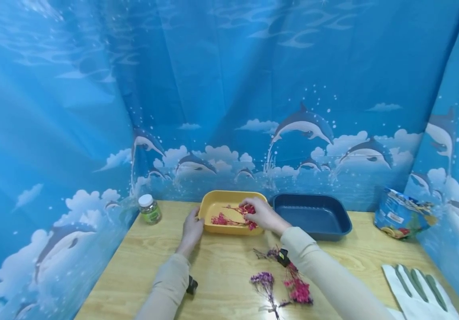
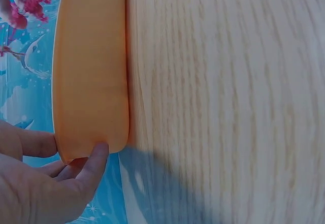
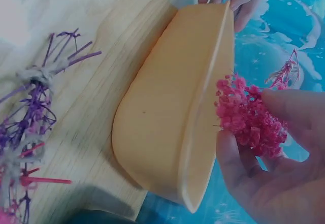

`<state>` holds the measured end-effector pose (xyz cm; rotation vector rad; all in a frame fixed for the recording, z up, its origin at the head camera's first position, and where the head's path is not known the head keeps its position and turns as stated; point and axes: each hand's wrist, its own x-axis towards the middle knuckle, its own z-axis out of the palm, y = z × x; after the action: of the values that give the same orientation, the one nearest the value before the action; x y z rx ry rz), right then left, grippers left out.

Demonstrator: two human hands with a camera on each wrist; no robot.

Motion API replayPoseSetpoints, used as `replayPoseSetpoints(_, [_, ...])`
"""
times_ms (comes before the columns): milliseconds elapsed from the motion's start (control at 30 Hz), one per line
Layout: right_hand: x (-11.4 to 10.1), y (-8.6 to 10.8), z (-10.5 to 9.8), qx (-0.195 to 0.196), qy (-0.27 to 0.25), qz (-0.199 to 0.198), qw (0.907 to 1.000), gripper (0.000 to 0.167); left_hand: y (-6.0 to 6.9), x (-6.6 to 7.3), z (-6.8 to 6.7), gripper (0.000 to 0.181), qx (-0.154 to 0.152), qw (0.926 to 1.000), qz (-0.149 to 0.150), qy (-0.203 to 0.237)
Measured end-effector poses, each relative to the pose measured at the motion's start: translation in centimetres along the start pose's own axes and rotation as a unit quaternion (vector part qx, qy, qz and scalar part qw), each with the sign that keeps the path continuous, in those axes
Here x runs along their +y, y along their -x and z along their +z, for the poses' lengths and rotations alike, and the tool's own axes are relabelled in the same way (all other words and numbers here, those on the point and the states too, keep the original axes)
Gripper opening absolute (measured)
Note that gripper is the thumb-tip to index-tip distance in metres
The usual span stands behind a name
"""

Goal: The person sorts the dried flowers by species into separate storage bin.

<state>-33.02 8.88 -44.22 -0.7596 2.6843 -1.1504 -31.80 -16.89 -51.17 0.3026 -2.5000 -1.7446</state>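
At the left end of a yellow tray (image 1: pixel 229 230), my left hand (image 1: pixel 192 227) grips the rim, fingers and thumb on either side of the wall (image 2: pixel 91 82). My right hand (image 1: pixel 267 215) is over the tray's right side and pinches a bunch of pink dried flowers (image 3: pixel 251 117) between thumb and fingers. More pink dried flowers (image 1: pixel 222 219) show inside the tray, to the left of that hand; whether they belong to the same bunch I cannot tell. Purple dried flowers (image 1: pixel 262 280) and a pink bunch (image 1: pixel 299 291) lie on the table near my right forearm.
A dark blue tray (image 1: pixel 313 215) stands right of the yellow one. At the back left is a white-capped jar (image 1: pixel 150 210). A blue snack bag (image 1: pixel 403 215) and white-and-green gloves (image 1: pixel 423 289) lie on the right. A dolphin-print curtain (image 1: pixel 229 111) hangs behind the wooden table (image 1: pixel 133 275).
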Motion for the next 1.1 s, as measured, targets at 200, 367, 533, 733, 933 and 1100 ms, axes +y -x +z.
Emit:
replayPoseSetpoints(200, [0.6, -1.5, 0.9, 0.017, 0.019, 0.013, 0.9996, 0.032, 0.0, 0.1, -0.1, 0.056, 0.005, 1.0, 0.004, -0.001])
replayPoseSetpoints(367, [0.5, -2.5, 1.7, 0.034, 0.043, 0.025, 0.9982, 0.031, -0.1, -0.1, 0.0, 0.056, 0.008, 0.9999, 0.007, -0.006])
replayPoseSetpoints(533, [0.1, -3.4, 2.3, 0.04, 0.061, 0.026, 0.997, 0.031, -0.2, -0.2, 0.0, 0.056, 0.011, 0.9998, 0.013, -0.01])
replayPoseSetpoints(733, [-0.1, -4.4, 3.2, 0.041, 0.07, 0.028, 0.9963, 0.032, 0.2, -0.2, 0.2, 0.055, 0.023, 0.9991, 0.031, -0.016])
replayPoseSetpoints(933, [0.0, -5.1, 3.7, 0.05, 0.05, 0.03, 0.997, 0.036, 0.4, -0.3, 0.3, 0.055, 0.021, 0.9991, 0.032, -0.015])
replayPoseSetpoints(1100, [0.3, -5.4, 3.8, 0.046, -0.008, 0.027, 0.9985, 0.04, 0.1, -0.4, 0.1, 0.056, 0.018, 0.9993, 0.03, -0.014])
